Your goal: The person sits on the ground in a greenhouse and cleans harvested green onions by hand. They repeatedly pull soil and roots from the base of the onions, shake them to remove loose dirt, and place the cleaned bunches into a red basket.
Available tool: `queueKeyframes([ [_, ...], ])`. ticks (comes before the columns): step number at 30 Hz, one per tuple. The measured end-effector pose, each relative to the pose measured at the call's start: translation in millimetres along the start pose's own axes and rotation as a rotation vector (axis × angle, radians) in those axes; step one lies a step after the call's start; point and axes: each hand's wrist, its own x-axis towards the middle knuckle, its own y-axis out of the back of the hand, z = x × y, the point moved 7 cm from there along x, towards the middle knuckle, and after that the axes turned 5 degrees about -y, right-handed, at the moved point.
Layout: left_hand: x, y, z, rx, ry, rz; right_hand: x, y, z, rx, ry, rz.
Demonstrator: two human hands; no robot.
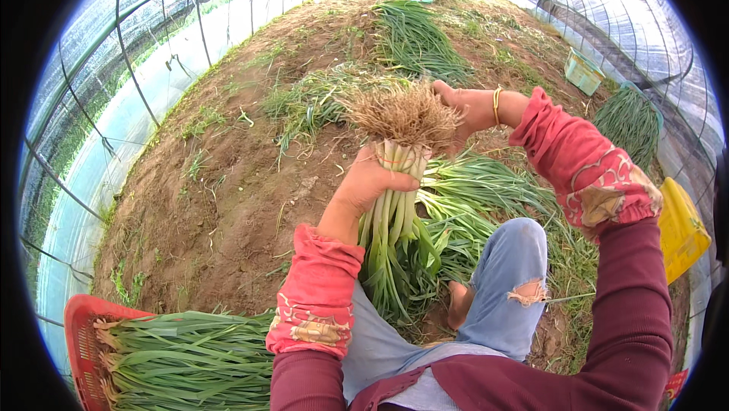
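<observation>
My left hand (373, 180) is closed around the pale stems of a bundle of leek-like plants (401, 206), its thumb across the front. A thin reddish band crosses the stems just above that thumb. The bundle is upside down, with its brown fibrous roots (407, 112) uppermost and its green leaves hanging between my legs. My right hand (464, 112) is against the right side of the roots; its fingers are largely hidden behind them. Yellow bands (496, 106) circle the right wrist. Beyond the bundle, more loose plants (484, 183) lie on the soil.
A red plastic crate (82, 348) holding similar plants stands at lower left. Farther off lie a green heap (418, 40) and cut leaves (310, 100). On the right are a yellow crate (683, 231), a pale green crate (584, 72) and another pile (629, 120). Plastic tunnel walls (131, 120) flank the soil.
</observation>
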Motion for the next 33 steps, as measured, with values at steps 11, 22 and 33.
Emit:
queueKeyframes([
  [11, -9.2, -18.1, -3.4, 0.187, -0.082, 0.027, 66.4, -17.1, 0.3, 0.152, 0.342, 0.153],
  [22, 1.9, 69.4, 11.5, -0.062, -0.051, 0.386, -50.6, -74.5, -108.6, 0.662, 0.315, -0.161],
  [33, -10.9, 55.8, 29.1, -0.123, -0.362, 0.447, -22.9, -52.8, -47.0, 1.503, 0.179, 1.352],
])
